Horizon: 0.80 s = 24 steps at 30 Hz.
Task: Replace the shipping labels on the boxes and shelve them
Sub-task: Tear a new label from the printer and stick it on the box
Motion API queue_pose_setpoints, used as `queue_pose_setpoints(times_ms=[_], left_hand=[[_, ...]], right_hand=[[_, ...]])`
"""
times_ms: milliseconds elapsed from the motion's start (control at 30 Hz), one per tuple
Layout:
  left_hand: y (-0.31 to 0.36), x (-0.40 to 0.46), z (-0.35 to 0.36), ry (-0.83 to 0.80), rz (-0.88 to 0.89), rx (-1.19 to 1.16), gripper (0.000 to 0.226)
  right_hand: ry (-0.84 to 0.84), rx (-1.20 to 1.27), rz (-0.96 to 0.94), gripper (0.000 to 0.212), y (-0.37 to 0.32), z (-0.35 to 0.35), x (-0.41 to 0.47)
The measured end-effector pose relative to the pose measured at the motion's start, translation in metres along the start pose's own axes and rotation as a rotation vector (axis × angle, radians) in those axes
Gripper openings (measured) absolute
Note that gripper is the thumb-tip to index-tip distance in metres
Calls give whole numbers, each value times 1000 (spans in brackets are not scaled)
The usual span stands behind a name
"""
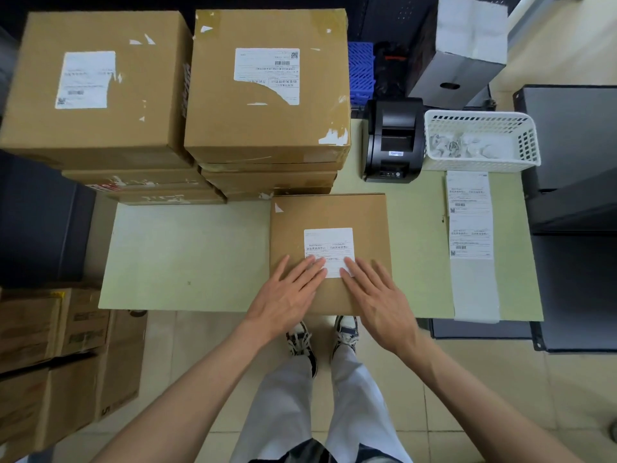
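Flat box (330, 252) at centre frame on green surface (187, 255), white label (329, 250) on its top, left hand (287, 297) and right hand (379, 297) flat, fingers (309, 270) straight, slightly spread, pressing label's lower edge, stacked boxes (267, 85) upper left, label strip (470, 225) at right.

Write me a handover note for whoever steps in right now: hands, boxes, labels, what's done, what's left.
Left hand and right hand: both flat, fingers pressing the lower edge of the label on the front box on the table.
Two box stacks behind: top left box, top right box with a torn label.
Label strip lies right, below the printer; basket holds scraps.
Done: front label on.
Left: shelve it, relabel the stacks.
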<state>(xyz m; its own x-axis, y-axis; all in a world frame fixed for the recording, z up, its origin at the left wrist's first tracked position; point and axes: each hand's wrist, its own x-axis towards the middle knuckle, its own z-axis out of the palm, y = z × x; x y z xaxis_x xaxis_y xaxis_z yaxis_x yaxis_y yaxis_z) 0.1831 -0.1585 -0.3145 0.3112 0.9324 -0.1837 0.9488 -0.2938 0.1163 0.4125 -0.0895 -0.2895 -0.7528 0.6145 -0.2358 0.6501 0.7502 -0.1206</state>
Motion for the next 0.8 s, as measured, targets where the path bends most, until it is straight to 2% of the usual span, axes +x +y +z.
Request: queue_pose_setpoints(times_ms=[167,300,800], left_hand=[[-10,-17,1,12,11,-15,53],[-9,-28,7,33,-10,-21,53],[-5,-32,6,56,-53,-135,51]], right_hand=[[13,-28,12,61,18,4,-15],[31,-19,18,54,16,12,-17],[28,29,37,49,13,16,-23]])
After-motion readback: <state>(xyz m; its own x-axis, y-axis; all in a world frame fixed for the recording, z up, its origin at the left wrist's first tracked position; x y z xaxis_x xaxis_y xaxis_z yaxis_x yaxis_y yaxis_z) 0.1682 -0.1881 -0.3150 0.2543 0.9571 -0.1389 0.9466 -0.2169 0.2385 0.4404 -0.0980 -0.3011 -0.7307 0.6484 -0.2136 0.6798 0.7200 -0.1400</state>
